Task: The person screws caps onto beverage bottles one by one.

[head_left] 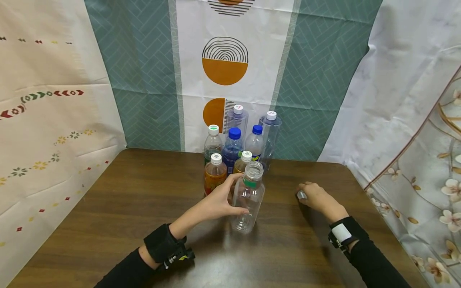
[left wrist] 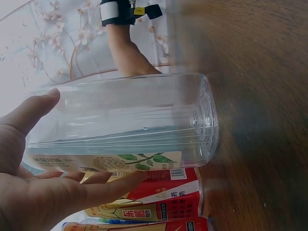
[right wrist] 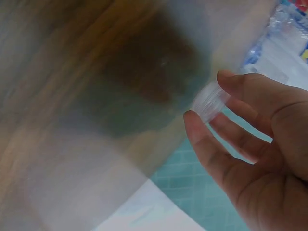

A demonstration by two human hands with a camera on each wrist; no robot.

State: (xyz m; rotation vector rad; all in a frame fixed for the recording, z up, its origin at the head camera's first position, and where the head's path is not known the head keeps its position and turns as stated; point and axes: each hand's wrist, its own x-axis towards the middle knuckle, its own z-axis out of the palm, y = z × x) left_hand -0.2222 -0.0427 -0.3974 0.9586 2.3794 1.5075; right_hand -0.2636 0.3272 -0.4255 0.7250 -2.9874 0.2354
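An uncapped clear plastic bottle (head_left: 248, 200), with a green band below its threaded neck, stands slightly tilted near the table's middle. My left hand (head_left: 219, 200) grips it from the left, thumb on the near side and fingers behind. In the left wrist view the bottle (left wrist: 130, 120) lies sideways across the picture, its leaf-printed label turned toward the fingers. Off to the right, my right hand (head_left: 318, 198) pinches a small bottle cap (head_left: 301, 195) low over the table. The cap's ridged edge (right wrist: 210, 102) shows between thumb and index finger in the right wrist view.
Behind the clear bottle stand several capped bottles, among them an orange-labelled one (head_left: 215, 176), a blue-capped one (head_left: 233, 150) and a tall clear one (head_left: 271, 138). They are on the brown wooden table (head_left: 119, 208). Patterned cloths (head_left: 147, 80) hang behind and beside it.
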